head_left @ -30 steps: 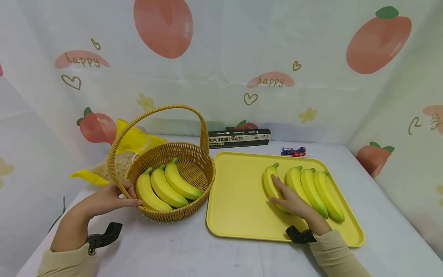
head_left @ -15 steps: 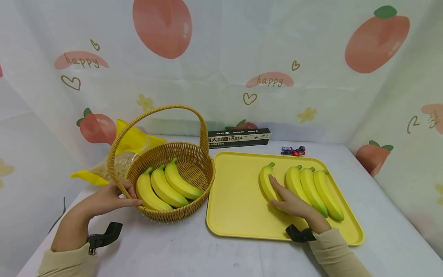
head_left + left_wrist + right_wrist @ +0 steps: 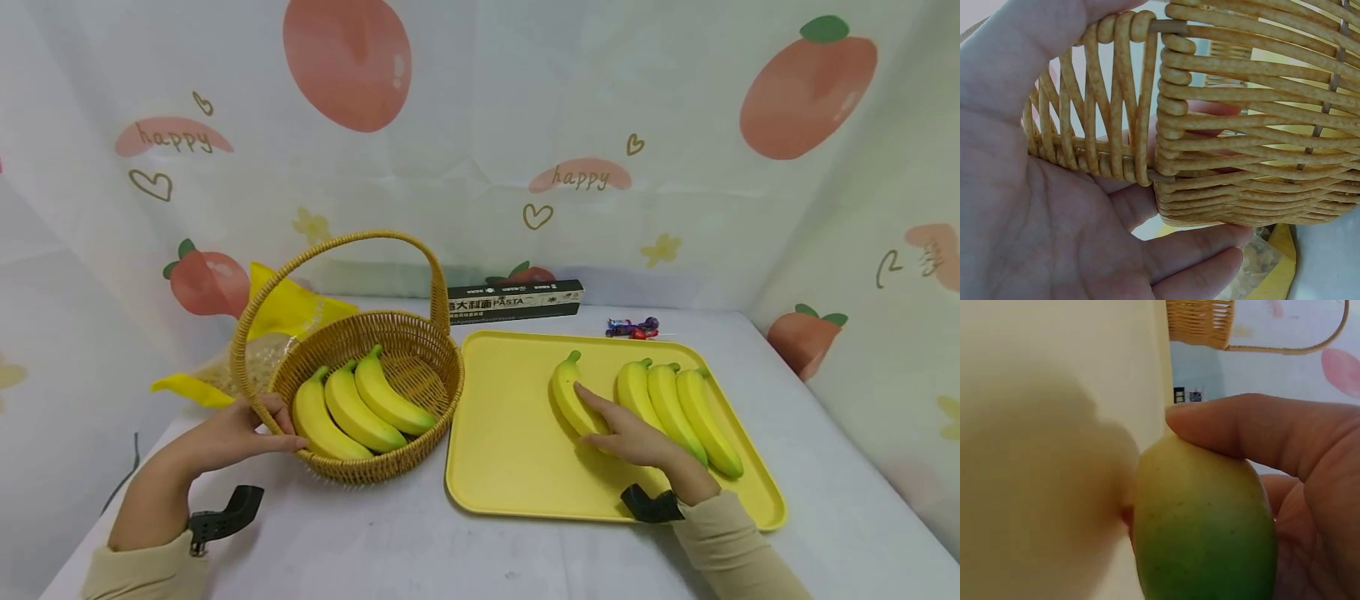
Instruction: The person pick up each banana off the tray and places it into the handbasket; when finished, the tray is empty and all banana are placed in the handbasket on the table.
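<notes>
A round wicker basket (image 3: 450, 392) with a tall hoop handle stands on the left and holds three bananas (image 3: 360, 412). My left hand (image 3: 240, 433) grips its left rim at the foot of the handle, thumb on the near side. In the left wrist view the thumb and fingers lie around the woven handle base (image 3: 1091, 100). Over the yellow tray (image 3: 510, 500), my right hand (image 3: 637, 437) holds a banana (image 3: 572, 400) between thumb and fingers. The right wrist view shows that banana's green end (image 3: 1210, 550) up close. Three more bananas (image 3: 675, 412) lie side by side at the tray's right.
Behind the basket lies a yellow bag (image 3: 292, 308) with a clear part. A dark pasta box (image 3: 517, 302) stands at the back, and wrapped candies (image 3: 633, 327) lie behind the tray. A printed cloth (image 3: 480, 167) hangs along the back.
The banana in my right hand has shifted left, away from the three beside it. My left hand and the basket stay in place; the head view has tilted slightly.
</notes>
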`<state>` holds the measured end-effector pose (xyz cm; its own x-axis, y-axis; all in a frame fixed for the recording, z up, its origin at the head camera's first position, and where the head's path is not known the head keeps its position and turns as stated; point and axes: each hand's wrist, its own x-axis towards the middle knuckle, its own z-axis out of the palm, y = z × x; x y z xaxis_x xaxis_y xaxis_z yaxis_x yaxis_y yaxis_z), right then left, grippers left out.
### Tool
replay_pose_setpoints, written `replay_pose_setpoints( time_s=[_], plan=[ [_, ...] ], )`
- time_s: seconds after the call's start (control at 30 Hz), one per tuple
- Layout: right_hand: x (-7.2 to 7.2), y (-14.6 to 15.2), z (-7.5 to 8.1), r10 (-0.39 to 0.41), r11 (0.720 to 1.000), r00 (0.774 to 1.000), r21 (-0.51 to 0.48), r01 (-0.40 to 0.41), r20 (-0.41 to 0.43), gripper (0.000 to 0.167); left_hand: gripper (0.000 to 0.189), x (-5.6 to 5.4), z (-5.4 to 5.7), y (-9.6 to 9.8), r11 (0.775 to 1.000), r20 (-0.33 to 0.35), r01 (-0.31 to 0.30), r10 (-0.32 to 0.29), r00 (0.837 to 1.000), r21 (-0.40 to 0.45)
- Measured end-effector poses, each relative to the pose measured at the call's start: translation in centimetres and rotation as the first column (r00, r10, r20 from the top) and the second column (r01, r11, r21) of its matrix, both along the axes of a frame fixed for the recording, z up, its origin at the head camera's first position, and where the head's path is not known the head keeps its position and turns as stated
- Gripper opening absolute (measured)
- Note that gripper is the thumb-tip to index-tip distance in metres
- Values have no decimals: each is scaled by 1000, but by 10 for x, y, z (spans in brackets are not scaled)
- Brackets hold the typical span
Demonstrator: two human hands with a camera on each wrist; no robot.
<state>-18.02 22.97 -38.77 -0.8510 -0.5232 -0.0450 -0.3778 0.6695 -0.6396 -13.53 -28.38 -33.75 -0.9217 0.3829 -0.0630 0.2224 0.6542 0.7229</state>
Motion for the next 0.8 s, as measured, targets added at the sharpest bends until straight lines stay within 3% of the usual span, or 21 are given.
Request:
replay_pose_setpoints(
  time_s=[0.5,0.8],
  plan=[
    [-3,-25,35,187,982,982,12,-187,-15,70,19,1,0,1,1000,5,-4,4,1000,-5],
    [-13,-55,58,330,943,941,69,-325,-71,69,20,0,-1,0,1000,-8,-5,5,1000,-1]
  ],
)
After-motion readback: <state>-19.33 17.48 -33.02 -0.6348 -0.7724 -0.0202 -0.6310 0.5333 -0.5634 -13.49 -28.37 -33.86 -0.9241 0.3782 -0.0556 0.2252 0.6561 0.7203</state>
